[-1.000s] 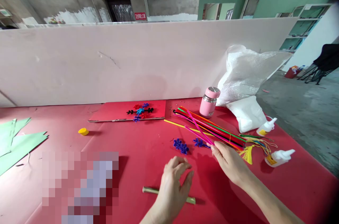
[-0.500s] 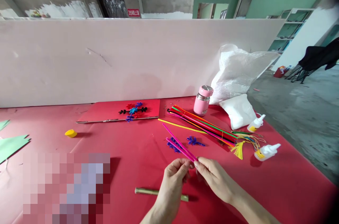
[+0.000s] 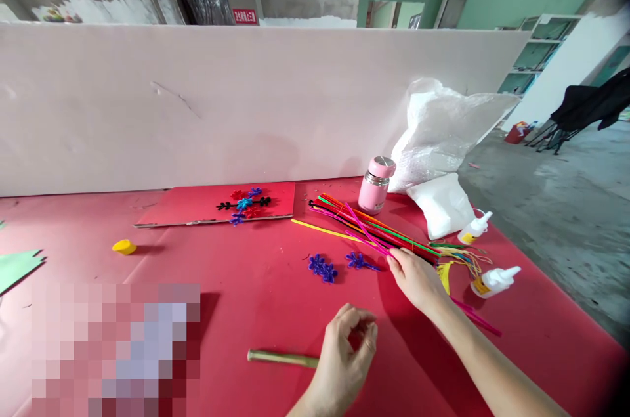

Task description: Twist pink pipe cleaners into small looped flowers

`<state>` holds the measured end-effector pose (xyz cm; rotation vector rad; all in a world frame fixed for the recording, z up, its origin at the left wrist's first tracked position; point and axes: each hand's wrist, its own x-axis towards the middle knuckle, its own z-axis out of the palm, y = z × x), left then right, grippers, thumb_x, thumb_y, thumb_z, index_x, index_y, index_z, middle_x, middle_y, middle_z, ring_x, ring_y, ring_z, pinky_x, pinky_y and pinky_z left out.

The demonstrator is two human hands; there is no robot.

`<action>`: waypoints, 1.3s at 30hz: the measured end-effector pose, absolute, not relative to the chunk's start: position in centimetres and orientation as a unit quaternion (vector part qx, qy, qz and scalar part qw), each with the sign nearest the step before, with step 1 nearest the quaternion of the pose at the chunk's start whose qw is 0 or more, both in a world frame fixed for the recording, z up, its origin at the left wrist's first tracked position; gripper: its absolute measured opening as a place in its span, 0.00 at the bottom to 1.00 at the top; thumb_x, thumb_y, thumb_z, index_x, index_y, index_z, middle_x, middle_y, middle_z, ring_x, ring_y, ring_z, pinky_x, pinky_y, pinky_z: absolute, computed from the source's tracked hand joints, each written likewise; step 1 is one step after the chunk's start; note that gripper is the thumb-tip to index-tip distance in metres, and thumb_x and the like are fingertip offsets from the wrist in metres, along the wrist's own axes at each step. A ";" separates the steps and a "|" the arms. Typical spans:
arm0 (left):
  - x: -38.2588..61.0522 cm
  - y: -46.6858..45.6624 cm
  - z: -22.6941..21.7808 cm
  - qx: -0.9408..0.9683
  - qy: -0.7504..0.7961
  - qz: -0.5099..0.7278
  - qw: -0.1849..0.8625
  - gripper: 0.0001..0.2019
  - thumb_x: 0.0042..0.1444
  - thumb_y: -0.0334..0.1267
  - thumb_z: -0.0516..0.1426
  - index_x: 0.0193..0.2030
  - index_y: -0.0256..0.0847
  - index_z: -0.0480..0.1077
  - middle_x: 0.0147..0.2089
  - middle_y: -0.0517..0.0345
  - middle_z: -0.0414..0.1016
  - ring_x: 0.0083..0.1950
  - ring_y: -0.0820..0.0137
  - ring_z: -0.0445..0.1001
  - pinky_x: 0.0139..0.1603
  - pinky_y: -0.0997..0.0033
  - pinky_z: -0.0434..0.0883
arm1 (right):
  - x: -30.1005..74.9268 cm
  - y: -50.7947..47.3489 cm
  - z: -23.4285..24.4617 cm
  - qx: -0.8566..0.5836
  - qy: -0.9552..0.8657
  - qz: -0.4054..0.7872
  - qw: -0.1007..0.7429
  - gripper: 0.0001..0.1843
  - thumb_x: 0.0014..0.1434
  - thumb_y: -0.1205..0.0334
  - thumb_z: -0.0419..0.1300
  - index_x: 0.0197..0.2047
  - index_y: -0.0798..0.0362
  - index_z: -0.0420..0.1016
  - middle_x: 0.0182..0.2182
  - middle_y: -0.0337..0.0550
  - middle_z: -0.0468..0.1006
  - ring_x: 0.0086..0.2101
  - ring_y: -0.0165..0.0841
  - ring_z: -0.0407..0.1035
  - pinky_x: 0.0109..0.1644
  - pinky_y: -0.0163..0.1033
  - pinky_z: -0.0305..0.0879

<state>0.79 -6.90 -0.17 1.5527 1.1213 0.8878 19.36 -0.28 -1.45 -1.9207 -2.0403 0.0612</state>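
My right hand (image 3: pixel 415 278) is closed on a pair of pink pipe cleaners (image 3: pixel 365 233). Their far ends lie across the bundle of coloured pipe cleaners (image 3: pixel 394 238), and a pink end (image 3: pixel 476 320) sticks out beyond my forearm. My left hand (image 3: pixel 344 358) hovers low over the red table (image 3: pixel 256 292) with its fingers loosely curled and apart, holding nothing. It covers the right end of a greenish-gold stick (image 3: pixel 280 358). Two purple pipe-cleaner flowers (image 3: pixel 322 268) (image 3: pixel 361 263) lie just left of my right hand.
A red board with a pipe-cleaner flower sprig (image 3: pixel 243 201) lies at the back. A pink flask (image 3: pixel 377 185), white plastic bags (image 3: pixel 443 141) and two glue bottles (image 3: pixel 475 228) (image 3: pixel 495 280) stand right. A yellow cap (image 3: pixel 124 247) and green paper (image 3: pixel 17 266) lie left. A pale partition (image 3: pixel 197 102) walls the far edge.
My left hand let go of the pink pipe cleaners and drew back toward me. My right hand carried them away to the right, onto the bundle.
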 end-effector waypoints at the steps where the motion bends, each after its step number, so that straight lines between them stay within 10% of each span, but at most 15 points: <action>1: 0.8 -7.0 -0.2 0.653 0.461 0.361 0.480 0.08 0.53 0.35 0.52 0.30 0.35 0.70 0.27 0.55 0.66 0.29 0.71 0.64 0.31 0.73 0.63 | 19.4 -0.2 -1.6 -0.676 -0.718 0.016 0.167 0.14 0.59 0.66 0.46 0.35 0.55 0.72 0.31 0.50 0.75 0.30 0.38 0.72 0.28 0.35 0.60; 22: 0.7 -7.4 -1.0 0.690 0.444 0.356 0.447 0.09 0.54 0.32 0.49 0.30 0.36 0.69 0.25 0.55 0.64 0.27 0.71 0.62 0.28 0.74 0.60 | 18.7 -0.7 -2.3 -0.644 -0.722 0.030 0.252 0.17 0.58 0.66 0.44 0.43 0.57 0.72 0.36 0.53 0.75 0.37 0.41 0.71 0.37 0.40 0.67; 33: 0.1 -5.6 -0.9 0.381 0.439 0.488 0.651 0.17 0.50 0.45 0.57 0.42 0.35 0.68 0.27 0.58 0.69 0.25 0.74 0.63 0.28 0.75 0.62 | 14.1 -3.5 2.7 -0.548 -0.712 0.314 0.306 0.08 0.59 0.62 0.47 0.36 0.53 0.66 0.26 0.41 0.77 0.28 0.32 0.73 0.32 0.33 0.67; 39: -0.5 -5.2 -0.5 0.337 0.389 0.544 0.663 0.14 0.52 0.44 0.55 0.24 0.35 0.69 0.21 0.61 0.66 0.24 0.76 0.62 0.28 0.76 0.60 | 12.2 -4.7 3.5 -0.486 -0.690 0.443 0.303 0.10 0.60 0.61 0.47 0.29 0.53 0.64 0.24 0.38 0.74 0.26 0.30 0.69 0.29 0.31 0.64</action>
